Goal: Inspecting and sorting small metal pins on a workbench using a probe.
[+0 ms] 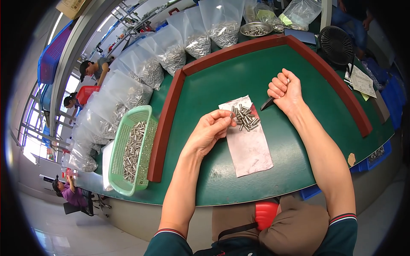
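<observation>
My left hand is closed in a pinch on a small metal pin at the left edge of a heap of short metal pins. The heap lies on the far end of a pale, smudged cloth spread on the green tabletop. To the right, my right hand is raised in a fist around a slim black tool. The tool's dark tapered end points down and left, apart from the heap. Its other end is mostly hidden in my fingers, so its exact kind is unclear.
A dark red raised border frames the work area. Left of it stands a green basket of metal pins. Clear bags of metal parts line the far and left sides. A metal bowl and black fan stand behind.
</observation>
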{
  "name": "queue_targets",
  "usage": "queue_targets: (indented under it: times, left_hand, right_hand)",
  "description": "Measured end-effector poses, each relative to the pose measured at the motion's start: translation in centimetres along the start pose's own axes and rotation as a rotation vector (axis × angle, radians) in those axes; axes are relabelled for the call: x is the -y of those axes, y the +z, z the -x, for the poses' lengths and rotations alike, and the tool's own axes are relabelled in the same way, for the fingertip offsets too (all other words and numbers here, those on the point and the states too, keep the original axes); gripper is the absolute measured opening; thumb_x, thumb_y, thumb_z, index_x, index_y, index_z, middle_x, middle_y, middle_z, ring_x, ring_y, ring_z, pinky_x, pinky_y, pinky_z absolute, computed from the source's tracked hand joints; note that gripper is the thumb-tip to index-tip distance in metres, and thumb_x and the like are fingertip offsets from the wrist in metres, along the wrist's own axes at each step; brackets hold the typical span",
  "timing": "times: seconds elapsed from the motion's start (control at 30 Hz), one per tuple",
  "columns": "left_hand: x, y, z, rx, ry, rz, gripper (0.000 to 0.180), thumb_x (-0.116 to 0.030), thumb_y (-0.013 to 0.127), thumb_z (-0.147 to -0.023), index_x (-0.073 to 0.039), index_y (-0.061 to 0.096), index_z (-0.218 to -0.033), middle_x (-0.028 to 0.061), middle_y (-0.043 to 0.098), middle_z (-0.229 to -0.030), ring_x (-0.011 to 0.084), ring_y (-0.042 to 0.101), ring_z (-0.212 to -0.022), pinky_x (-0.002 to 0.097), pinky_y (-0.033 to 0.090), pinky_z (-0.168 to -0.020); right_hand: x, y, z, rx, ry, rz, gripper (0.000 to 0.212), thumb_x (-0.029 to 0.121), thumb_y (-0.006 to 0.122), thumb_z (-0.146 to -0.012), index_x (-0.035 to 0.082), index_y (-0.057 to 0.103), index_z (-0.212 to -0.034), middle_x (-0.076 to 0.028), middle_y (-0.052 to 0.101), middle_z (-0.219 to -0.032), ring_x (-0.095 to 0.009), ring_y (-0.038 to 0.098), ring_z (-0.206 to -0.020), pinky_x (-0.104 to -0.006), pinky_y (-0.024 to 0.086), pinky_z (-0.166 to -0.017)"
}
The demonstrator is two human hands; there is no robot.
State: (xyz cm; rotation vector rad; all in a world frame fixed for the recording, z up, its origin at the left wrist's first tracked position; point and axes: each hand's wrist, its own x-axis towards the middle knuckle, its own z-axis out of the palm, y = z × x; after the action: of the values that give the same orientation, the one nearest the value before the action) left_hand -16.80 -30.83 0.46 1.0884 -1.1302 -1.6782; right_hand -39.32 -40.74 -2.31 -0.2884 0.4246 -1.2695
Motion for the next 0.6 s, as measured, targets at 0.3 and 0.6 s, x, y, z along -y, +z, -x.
queue_targets:
  times: [0.3, 0.6]
  left_hand:
    - [0.3, 1.7, 0.9, -0.098, 0.096, -0.950, 0.011, -0.006, 0.062, -0.076, 0.001, 0.054, -0.073, -0.0017, 0.050, -0.060, 0.0048, 0.043, -0.055, 0.0213, 0.036, -0.049]
    - [0.4, 1.9, 0.7, -0.157, 0.111, -1.007, 0.015, -0.004, 0.065, -0.071, 0.001, 0.052, -0.065, -0.0018, 0.044, -0.053, 0.0050, 0.038, -0.051, 0.0230, 0.033, -0.046]
  right_hand:
    - [-2.7, 4.7, 4.2, 0.198, 0.017, 0.062, 0.041, 0.030, 0.037, -0.089, 0.015, 0.027, -0.052, 0.004, 0.020, -0.041, -0.008, 0.015, -0.036, -0.0244, 0.015, -0.036]
    - [-6.5, 5.0, 6.4, 0.220, -0.051, 0.281, 0.041, 0.027, 0.033, -0.091, 0.013, 0.027, -0.053, 0.002, 0.024, -0.041, -0.008, 0.016, -0.038, -0.0239, 0.016, -0.038]
